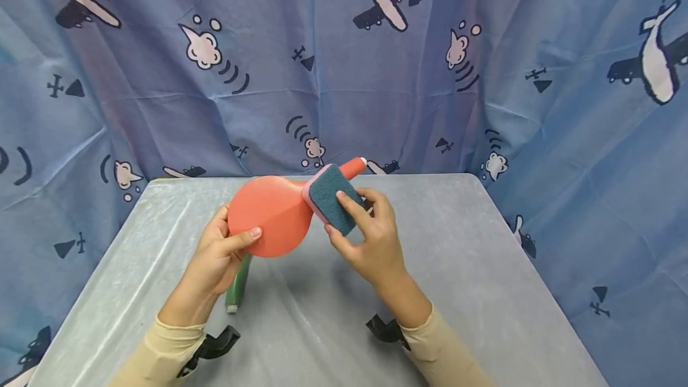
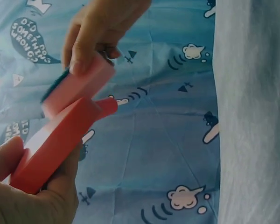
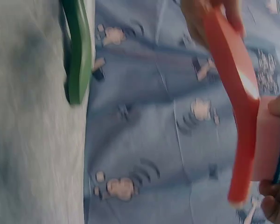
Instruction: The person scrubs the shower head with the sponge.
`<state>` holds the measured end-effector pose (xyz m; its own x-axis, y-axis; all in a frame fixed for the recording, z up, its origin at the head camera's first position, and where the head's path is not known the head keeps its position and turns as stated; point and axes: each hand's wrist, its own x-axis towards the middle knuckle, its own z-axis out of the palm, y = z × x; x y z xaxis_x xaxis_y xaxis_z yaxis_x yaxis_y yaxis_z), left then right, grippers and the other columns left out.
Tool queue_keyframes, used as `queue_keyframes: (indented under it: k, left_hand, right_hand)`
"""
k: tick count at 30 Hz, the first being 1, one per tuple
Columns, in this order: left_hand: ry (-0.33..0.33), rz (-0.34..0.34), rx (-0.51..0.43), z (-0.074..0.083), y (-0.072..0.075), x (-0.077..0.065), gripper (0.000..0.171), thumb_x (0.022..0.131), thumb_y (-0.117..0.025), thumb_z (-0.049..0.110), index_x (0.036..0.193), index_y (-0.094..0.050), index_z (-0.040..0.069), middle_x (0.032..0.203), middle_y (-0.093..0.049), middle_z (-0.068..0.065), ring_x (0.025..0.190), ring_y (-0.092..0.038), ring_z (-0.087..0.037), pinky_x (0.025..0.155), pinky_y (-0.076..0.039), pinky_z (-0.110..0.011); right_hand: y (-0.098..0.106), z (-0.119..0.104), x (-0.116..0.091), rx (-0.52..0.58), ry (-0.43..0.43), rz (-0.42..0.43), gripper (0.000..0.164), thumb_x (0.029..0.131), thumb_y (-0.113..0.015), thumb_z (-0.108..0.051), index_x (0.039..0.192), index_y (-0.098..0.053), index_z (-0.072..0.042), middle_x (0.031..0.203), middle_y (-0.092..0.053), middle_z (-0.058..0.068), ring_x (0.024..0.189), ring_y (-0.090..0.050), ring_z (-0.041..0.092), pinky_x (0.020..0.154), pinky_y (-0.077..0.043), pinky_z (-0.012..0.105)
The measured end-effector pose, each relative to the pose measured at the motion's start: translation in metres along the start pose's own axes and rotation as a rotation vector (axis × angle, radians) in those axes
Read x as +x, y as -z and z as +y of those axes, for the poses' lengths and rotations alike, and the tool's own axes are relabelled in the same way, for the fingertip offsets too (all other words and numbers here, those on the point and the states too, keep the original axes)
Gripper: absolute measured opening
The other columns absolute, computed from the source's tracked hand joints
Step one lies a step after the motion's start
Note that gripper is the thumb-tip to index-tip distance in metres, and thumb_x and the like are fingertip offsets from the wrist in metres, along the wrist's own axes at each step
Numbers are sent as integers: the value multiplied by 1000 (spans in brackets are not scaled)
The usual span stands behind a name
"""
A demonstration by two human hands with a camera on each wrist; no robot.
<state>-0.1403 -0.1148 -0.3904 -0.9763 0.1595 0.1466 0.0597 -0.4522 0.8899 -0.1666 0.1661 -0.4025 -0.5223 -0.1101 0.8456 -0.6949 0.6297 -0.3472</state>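
Note:
My left hand [image 1: 215, 255] grips the rim of a red, round, flat-faced thing with a handle [image 1: 271, 217], its thumb on the face. The thing is held up above the table, its handle pointing to the far right. Its kind is not clear. My right hand [image 1: 371, 237] pinches a sponge [image 1: 334, 199], pink with a teal scouring side. In the right wrist view, the sponge's pink side [image 3: 266, 140] lies against the red thing near its handle. The teal side faces the head camera.
A green curved thing with a pale tip [image 1: 238, 288] lies on the table beneath my left hand, partly hidden. The table [image 1: 457, 267] has a pale grey cover. Behind it hangs a blue curtain [image 1: 344, 94] printed with planes. Dark straps [image 1: 215, 344] sit at both wrists.

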Motion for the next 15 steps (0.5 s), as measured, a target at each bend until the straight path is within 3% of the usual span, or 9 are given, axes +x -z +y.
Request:
queue_keyframes:
  k: [5, 7, 13, 15]
  left_hand:
    - [-3, 8, 44, -2, -3, -1, 49, 89, -56, -22, 125, -52, 12, 114, -67, 1, 103, -68, -12, 87, -60, -27]
    - [-15, 11, 73, -3, -4, -2, 48, 89, -58, -21, 123, -52, 12, 114, -67, 1, 104, -68, -12, 88, -59, -27]
    - [-90, 44, 195, -5, -4, -2, 44, 87, -64, -20, 117, -52, 10, 118, -67, 1, 109, -66, -14, 89, -59, -28]
    - [-115, 47, 238, -4, -4, -2, 43, 87, -65, -19, 117, -52, 9, 118, -67, 1, 108, -66, -14, 87, -60, -28]
  right_hand:
    - [15, 19, 9, -54, -178, 5, 55, 81, -86, -17, 134, -69, -14, 128, -56, 21, 106, -53, 31, 80, -49, 42]
    - [17, 18, 8, -68, -211, 5, 55, 82, -85, -19, 134, -69, -14, 128, -55, 20, 107, -53, 30, 79, -49, 40]
    - [3, -8, -1, 0, -75, -77, 55, 82, -84, -28, 133, -69, -16, 123, -56, 20, 97, -55, 29, 78, -52, 41]
    - [1, -7, -1, 4, -86, -100, 55, 82, -85, -27, 133, -69, -16, 124, -56, 20, 98, -55, 28, 79, -53, 41]
